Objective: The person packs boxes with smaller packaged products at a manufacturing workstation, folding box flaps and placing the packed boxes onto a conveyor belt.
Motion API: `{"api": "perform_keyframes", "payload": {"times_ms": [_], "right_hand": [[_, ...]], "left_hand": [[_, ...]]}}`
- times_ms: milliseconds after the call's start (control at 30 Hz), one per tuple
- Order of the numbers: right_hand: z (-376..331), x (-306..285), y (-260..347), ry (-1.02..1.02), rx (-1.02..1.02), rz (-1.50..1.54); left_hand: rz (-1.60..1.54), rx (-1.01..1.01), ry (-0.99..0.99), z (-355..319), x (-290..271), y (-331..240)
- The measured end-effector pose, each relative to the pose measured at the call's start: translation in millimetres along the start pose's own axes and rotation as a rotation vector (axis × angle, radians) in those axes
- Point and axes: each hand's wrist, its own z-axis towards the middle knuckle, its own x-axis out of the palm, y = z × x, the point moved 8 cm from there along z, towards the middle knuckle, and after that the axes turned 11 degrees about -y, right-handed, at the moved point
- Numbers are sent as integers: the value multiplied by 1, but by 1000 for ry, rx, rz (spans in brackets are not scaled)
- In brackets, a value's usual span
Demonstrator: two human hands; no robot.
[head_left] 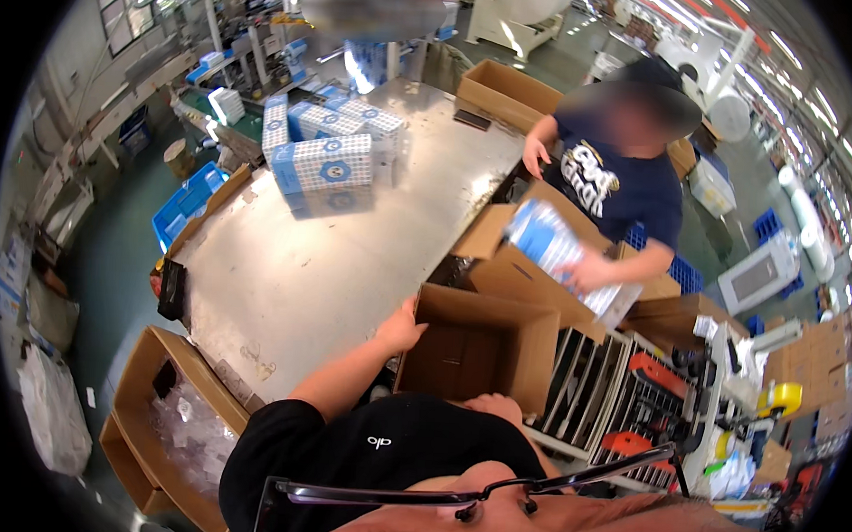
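An open cardboard box (pixel 481 311) stands right in front of me, and nothing shows on the part of its bottom that I see. My left hand (pixel 402 328) grips its left wall near the far corner, the thumb on the inner side. At the near edge, my right hand (pixel 498 405) has its fingers curled over the rim, partly hidden by my body. Beyond my box, a co-worker in a dark T-shirt holds a blue-and-white package (pixel 555 248), blurred by motion, over another open carton (pixel 530 285).
Several blue-and-white checked boxes (pixel 324 162) stand on the far part of the metal table (pixel 331 271). A dark phone-like slab (pixel 471 120) lies near an open carton (pixel 510 94). A roller conveyor (pixel 587 382) lies to the right; a carton of clear plastic (pixel 186 417) stands at lower left.
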Motion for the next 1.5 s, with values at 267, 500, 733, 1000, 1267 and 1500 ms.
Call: {"api": "perform_keyframes", "payload": {"times_ms": [267,500,733,1000,1267,1500], "right_hand": [[1,32,-12,-137,362,317],[39,-19,-10,-449,347,500],[188,-119,89,-620,0,269],[407,-140,130,-248,-123,-223],[438,-94,141,-176,240,92],[485,-76,180,-257,179,-106]], "left_hand": [[-133,-126,206,106,-7,128],[357,348,-438,282,-245,99],[439,214,-100,434,-273,123],[310,522,-204,396,-301,76],[240,-70,-115,375,-370,200],[86,200,-142,376,-307,123]]}}
